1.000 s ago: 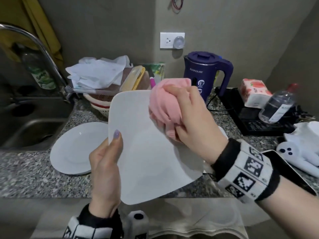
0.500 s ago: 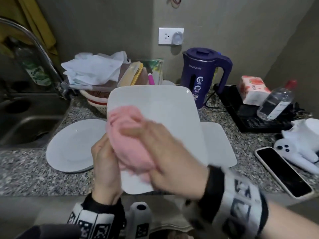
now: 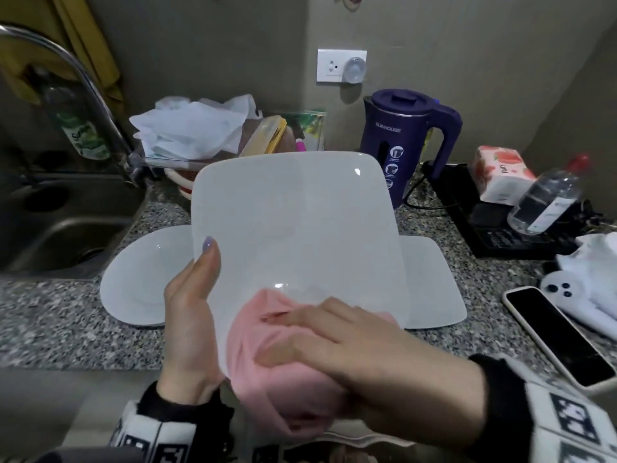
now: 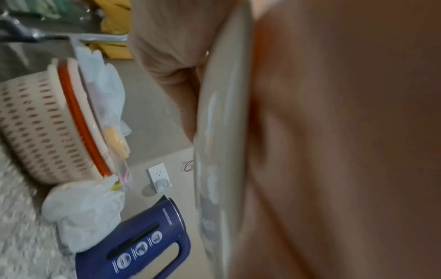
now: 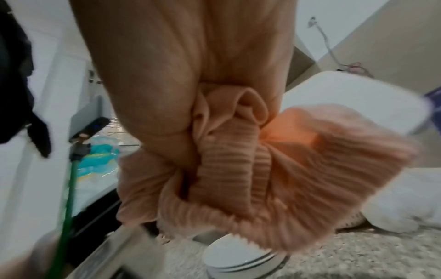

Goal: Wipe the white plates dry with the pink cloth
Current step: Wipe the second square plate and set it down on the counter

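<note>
You've got a purple kettle [image 3: 400, 142] at back w/ a wall socket [image 3: 341, 66] above, sink [image 3: 56, 225] left, phone [image 3: 557, 335] right, bottle [image 3: 544, 202] & tissue pack [image 3: 500, 173] nearby.

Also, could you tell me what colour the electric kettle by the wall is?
The kettle is dark purple-blue with white icons; the head view shows it best.

Three white plates show: one square plate [image 3: 293, 222] held up, one round plate [image 3: 133, 282] and one flat square plate [image 3: 430, 285] on the tabletop [image 3: 66, 329]. There is one pink cloth [image 3: 267, 372], one purple kettle [image 3: 397, 145], one phone [image 3: 557, 332], one clear bottle [image 3: 544, 198], one tissue pack [image 3: 500, 175].
</note>
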Tool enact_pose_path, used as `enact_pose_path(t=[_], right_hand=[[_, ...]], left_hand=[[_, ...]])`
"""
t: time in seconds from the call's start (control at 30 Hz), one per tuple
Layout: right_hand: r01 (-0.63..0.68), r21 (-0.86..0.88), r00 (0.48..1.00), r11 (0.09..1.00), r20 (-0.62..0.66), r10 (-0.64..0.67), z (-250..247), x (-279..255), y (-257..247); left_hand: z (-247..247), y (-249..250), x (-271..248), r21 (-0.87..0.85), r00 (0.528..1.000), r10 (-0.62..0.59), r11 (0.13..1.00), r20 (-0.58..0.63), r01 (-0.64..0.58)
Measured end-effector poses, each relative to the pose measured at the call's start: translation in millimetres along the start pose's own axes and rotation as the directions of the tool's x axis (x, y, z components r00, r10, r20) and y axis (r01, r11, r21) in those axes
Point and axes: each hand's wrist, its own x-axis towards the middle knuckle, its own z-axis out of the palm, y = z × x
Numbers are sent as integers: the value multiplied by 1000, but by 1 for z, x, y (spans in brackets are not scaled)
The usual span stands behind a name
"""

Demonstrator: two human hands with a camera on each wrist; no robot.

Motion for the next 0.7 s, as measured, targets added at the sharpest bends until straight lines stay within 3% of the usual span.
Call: enact_pose_path(t=[0.03, 0.1, 0.2, 0.27, 0.33, 0.37, 0.43, 0.53, 0.6, 0.7], right_hand=[[-5, -55, 1000, 998, -21, 4, -5, 0, 5], [-40, -126, 982, 991, -190, 16, -16, 6, 18], [-258, -157, 879, 953, -447, 164, -48, 14, 46], [-420, -220, 813, 881, -524, 256, -58, 2, 62], [-524, -133, 744, 841, -551, 377, -46, -14, 64], [-536, -60, 740, 842, -513, 434, -32, -19, 57], [-442, 108, 819, 890, -355, 450, 3, -18, 31], [-219, 266, 934, 939, -222, 281, 32, -6, 0], [-227, 238, 927, 944, -243, 285, 31, -6, 8], [-441, 135, 800, 887, -389, 457, 13, -18, 41]], left_hand=[[1, 1, -2, 2, 998, 54, 999, -24, -54], [6, -1, -12, 39, 994, 107, 993, 32, -108], [10, 2, -21, -11, 993, 97, 995, 63, -96], [6, 1, -20, -41, 996, 84, 996, 35, -83], [4, 0, -18, -67, 996, 92, 993, -11, -92], [7, -1, -17, -74, 995, 96, 992, -25, -97], [8, -5, -14, -48, 995, 92, 994, -47, -94], [8, -10, -10, -23, 994, 89, 996, -67, -91], [5, -13, -10, -27, 993, 72, 997, -94, -75], [7, -13, -14, 26, 994, 88, 996, -66, -87]])
